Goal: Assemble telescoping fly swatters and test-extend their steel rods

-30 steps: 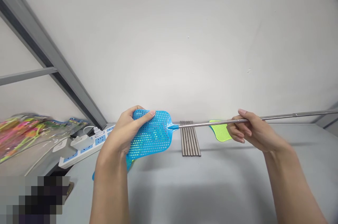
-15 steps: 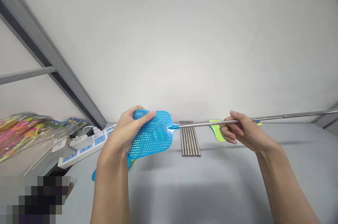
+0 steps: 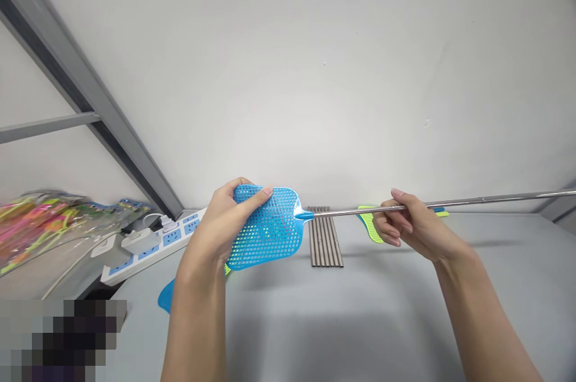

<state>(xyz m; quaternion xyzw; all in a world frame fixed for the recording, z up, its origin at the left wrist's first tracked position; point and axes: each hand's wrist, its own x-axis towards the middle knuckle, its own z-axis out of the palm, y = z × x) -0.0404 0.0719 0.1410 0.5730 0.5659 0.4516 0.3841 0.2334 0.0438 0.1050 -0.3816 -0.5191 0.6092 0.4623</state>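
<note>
My left hand (image 3: 231, 214) grips the perforated head of a blue fly swatter (image 3: 274, 232), thumb on its near face. The swatter's thin metal telescopic rod (image 3: 344, 212) runs off to the right and leaves the view. My right hand (image 3: 400, 217) is curled around this rod, thumb above and fingers beneath. Behind the rod, several metal tubes (image 3: 326, 241) lie side by side on the grey table (image 3: 351, 322). A yellow-green swatter head (image 3: 371, 226) lies partly hidden by my right hand. Under my left wrist, a blue piece (image 3: 165, 296) shows on the table.
A white power strip (image 3: 153, 253) with plugged-in chargers (image 3: 139, 240) and cables stands at the left. Beyond it are colourful items in clear plastic bags (image 3: 58, 226). A grey metal frame (image 3: 90, 88) rises at the left against the white wall (image 3: 324, 70).
My left hand and the swatter head have shifted slightly right, and the head's near face has tilted a little. My right hand stays in nearly the same place on the rod.
</note>
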